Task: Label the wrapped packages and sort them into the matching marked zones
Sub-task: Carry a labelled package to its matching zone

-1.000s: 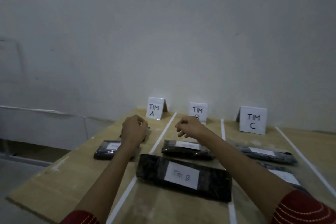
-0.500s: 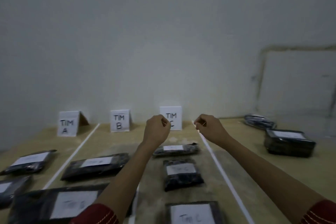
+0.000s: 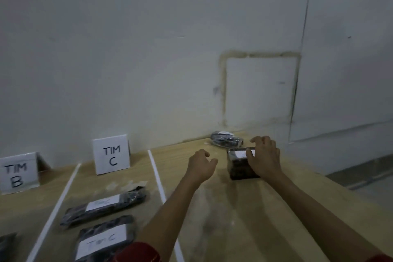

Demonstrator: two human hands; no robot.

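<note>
Package, dark-wrapped with a white label on top, sits on the counter to the right of the last tape line, outside the marked zones. What the label says is too blurred to read from here.

The right hand is arched over the package's right side, thumb lying at the label's edge and fingers reaching past the far edge. Whether it has actually clamped down I cannot tell. The left hand hovers just beside the package's left side, fingers relaxed and slightly curled, holding nothing and not touching it.

A second package lies behind, near the wall. Left of the tape line stands the TIM C sign, with two labelled packs lying in front of it. Further left is the TIM B sign.

By the look of it, the step in hand is picking up this unsorted package. The next move calls for both hands to close on its sides and lift it clear. The person then needs to read or finish the label before carrying it leftward over the tape line. It should be set down flat in the zone that matches, clear of the packs already there.
</note>
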